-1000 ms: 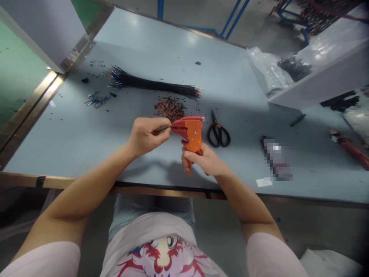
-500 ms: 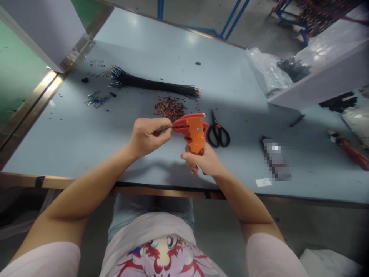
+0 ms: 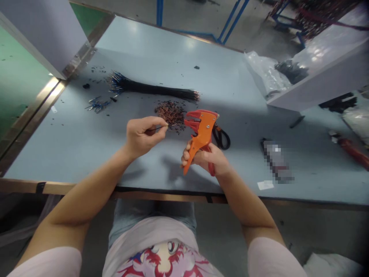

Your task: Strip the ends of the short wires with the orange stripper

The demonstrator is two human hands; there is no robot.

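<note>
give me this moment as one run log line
left hand: pinching wire | right hand: gripping orange tool, jaws open, apart from wire | scissors: partly behind tool | bundle: beyond hands

From the left hand, the scrap pile is blocking one to two o'clock, the wire bundle is crossing twelve, and the table top is offering passage at nine. Between two and three, a gap is separating the wire from the pliers. From the right hand, the pliers are filling twelve, the scissors are obstructing one to two, and a lane is running at three towards the blurred object.
</note>
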